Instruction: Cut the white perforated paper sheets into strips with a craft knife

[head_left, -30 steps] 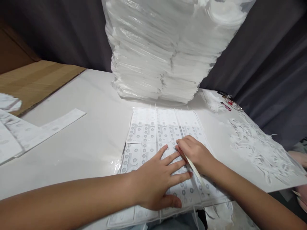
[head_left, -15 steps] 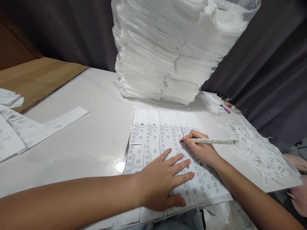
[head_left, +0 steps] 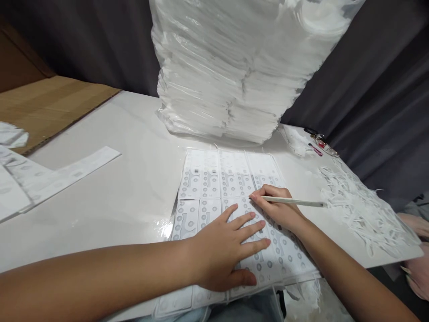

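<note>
Left hand [head_left: 228, 250] spread flat on the printed sheet [head_left: 231, 179] near the table [head_left: 134, 179] front edge. Right hand [head_left: 279, 210] pinching a thin stick [head_left: 295, 202] onto it. Bare room at 9 o'clock; bagged stack [head_left: 234, 67] blocking 12, scraps [head_left: 362, 210] at 3.

Two hands [head_left: 228, 250], one stick [head_left: 291, 202], one wrapped stack [head_left: 241, 67].

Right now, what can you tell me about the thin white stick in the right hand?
The stick is slim, off-white and straight, and looks like tightly rolled paper or a thin rod. It lies nearly level, its tip pointing left onto the printed sheet, its far end reaching right toward the pile of white scraps. The right hand pinches it near the tip, pen-like; the left hand presses flat on the sheet beside it.
</note>
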### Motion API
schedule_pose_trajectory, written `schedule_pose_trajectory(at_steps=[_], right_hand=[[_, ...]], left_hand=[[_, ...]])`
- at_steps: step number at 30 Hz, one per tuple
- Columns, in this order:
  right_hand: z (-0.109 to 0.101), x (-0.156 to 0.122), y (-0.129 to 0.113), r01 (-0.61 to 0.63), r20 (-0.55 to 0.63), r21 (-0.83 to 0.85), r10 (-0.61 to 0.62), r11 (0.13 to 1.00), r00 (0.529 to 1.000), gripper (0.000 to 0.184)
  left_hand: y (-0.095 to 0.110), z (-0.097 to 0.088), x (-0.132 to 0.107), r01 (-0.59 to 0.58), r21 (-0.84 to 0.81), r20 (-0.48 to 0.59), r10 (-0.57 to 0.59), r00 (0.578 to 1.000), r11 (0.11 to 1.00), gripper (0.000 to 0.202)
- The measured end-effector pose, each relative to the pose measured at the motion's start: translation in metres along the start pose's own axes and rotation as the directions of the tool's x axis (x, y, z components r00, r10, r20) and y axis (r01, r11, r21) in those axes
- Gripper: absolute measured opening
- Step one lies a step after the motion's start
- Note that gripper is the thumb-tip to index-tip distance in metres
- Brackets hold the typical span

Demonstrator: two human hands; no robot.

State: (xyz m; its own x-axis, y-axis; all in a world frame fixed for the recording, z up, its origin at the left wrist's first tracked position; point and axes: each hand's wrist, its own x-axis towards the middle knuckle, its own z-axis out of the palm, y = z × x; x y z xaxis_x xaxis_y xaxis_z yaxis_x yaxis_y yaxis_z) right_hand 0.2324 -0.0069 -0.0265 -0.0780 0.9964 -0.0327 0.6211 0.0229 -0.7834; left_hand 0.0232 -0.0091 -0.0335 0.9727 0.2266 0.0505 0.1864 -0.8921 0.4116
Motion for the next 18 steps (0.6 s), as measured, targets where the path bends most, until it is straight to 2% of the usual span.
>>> schedule_pose_trajectory(at_steps=[6,10,13,16,18], right_hand=[[-0.005,-0.007,-0.011,0.147,0.126,-0.233,-0.120,0.961,0.985,0.021],[-0.003,-0.007,-0.005,0.259,0.157,-0.337,-0.217,0.905,0.963,0.018],[0.004,-0.010,0.005,0.372,0.174,-0.399,-0.329,0.838,0.928,0.018],[0.010,-0.012,0.012,0.402,0.151,-0.427,-0.375,0.810,0.915,0.019],[0.008,-0.011,0.013,0.389,0.084,-0.412,-0.391,0.824,0.917,0.019]], left_hand=[[0.000,0.003,-0.002,-0.008,0.007,-0.021,0.008,1.000,1.000,0.066],[0.001,0.001,-0.003,-0.035,0.019,0.001,0.035,0.999,0.999,0.079],[0.001,-0.003,-0.002,-0.039,0.007,0.028,0.038,0.999,0.999,0.081],[0.000,-0.004,-0.001,-0.052,-0.014,0.047,0.052,0.997,0.999,0.080],[0.000,-0.004,-0.001,-0.051,-0.012,0.030,0.051,0.998,0.999,0.081]])
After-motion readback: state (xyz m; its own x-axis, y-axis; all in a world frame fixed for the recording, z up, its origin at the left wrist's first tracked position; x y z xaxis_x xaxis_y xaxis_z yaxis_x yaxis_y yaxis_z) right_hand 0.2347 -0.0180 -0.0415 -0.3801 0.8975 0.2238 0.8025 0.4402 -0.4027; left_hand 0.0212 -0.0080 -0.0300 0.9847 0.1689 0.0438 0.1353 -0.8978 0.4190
